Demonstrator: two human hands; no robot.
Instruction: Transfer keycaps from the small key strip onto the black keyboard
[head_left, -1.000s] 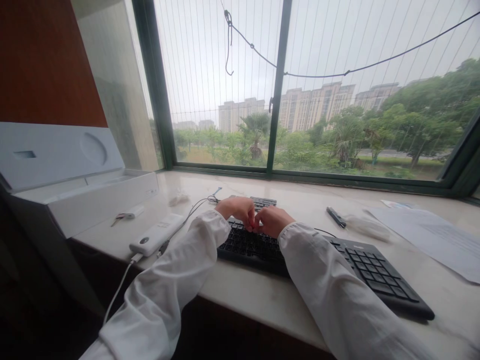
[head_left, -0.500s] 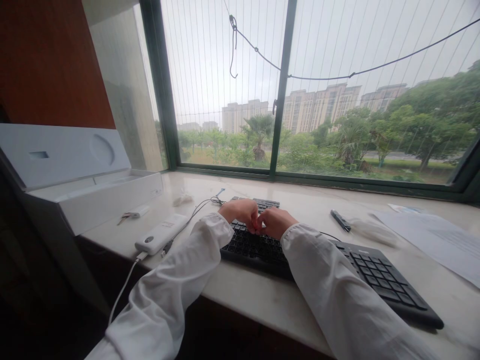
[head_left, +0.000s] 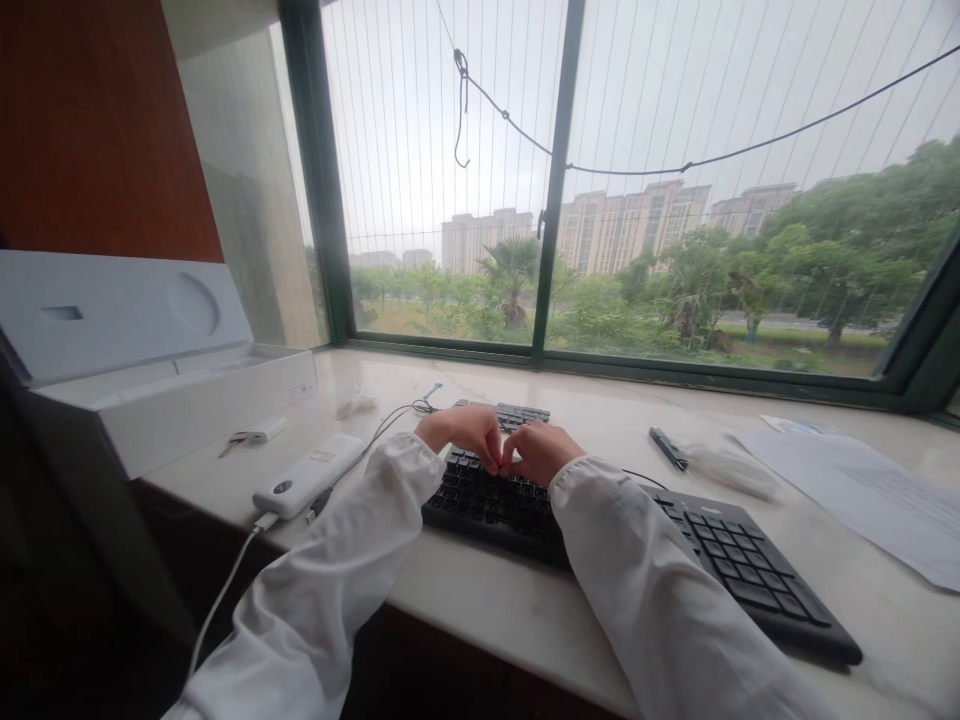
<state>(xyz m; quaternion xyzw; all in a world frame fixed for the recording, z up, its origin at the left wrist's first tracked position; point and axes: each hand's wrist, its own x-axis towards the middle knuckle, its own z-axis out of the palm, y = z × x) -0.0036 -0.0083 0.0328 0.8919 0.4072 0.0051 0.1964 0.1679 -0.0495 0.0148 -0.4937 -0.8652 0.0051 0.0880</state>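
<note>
A black keyboard [head_left: 487, 505] lies on the pale windowsill, and both hands are over its middle. My left hand [head_left: 466, 430] is closed with bent fingers, its fingertips pinched together just above the keys. Close beside it, my right hand [head_left: 541, 450] is also closed, thumb and finger pressed together. The fingertips of the two hands nearly meet. Whatever they pinch is too small or too hidden to name; a reddish spot shows at the left fingertips. My right forearm covers part of the keyboard, and its number pad [head_left: 757, 565] shows to the right of the sleeve.
To the left are a white power bank [head_left: 315, 475] with a white cable [head_left: 221, 595], keys on a white fob [head_left: 259, 432] and an open white box [head_left: 202, 405]. To the right lie a dark stick-like object [head_left: 667, 448], a clear plastic bag [head_left: 731, 472] and paper sheets [head_left: 862, 500].
The view has shifted slightly. Both hands stay over the keyboard, fingertips still pinched, with a slightly clearer gap between the hands above the fingertips.
</note>
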